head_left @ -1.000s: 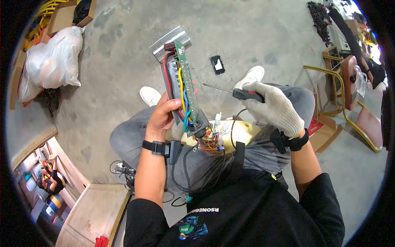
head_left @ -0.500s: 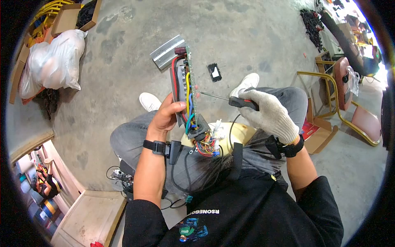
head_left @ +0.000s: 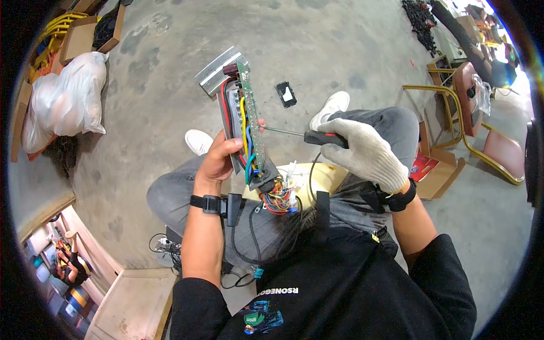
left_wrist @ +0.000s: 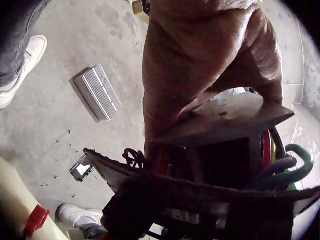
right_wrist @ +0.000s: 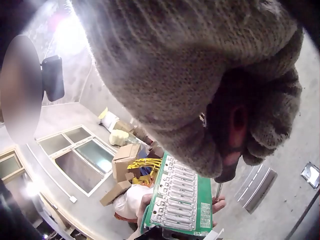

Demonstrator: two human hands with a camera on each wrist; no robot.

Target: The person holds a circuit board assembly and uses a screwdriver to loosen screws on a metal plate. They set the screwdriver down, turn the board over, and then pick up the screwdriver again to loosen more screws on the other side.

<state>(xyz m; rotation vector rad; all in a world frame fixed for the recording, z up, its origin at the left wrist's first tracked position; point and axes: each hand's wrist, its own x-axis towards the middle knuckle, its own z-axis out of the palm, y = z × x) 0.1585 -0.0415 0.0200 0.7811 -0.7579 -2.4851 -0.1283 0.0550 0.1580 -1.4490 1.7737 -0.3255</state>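
My bare left hand [head_left: 217, 160] grips a green circuit board [head_left: 254, 107] by its metal backing plate, and the board stands on edge. Red, yellow, blue and green wires run along its inner side to a black end cap [head_left: 266, 178] with a bundle of thin coloured wires [head_left: 279, 199]. My right hand [head_left: 371, 152], in a knitted glove, holds a screwdriver [head_left: 323, 137] with a black and red handle. Its shaft points left and the tip is right at the board's face. Soldered silvery strips [right_wrist: 175, 192] cover that face in the right wrist view.
A ribbed aluminium casing [head_left: 218, 73] and a small black part with a white label [head_left: 286, 94] lie on the concrete floor. Tiny dark bits [left_wrist: 56, 176] are scattered nearby. A pale yellow piece [head_left: 326, 177] sits between my legs. A chair [head_left: 464, 113] stands right, a white bag [head_left: 71, 96] left.
The screwdriver has moved left, bringing its tip from just off the board to the board's face. The board turned nearly edge-on to the head view, then partly back.
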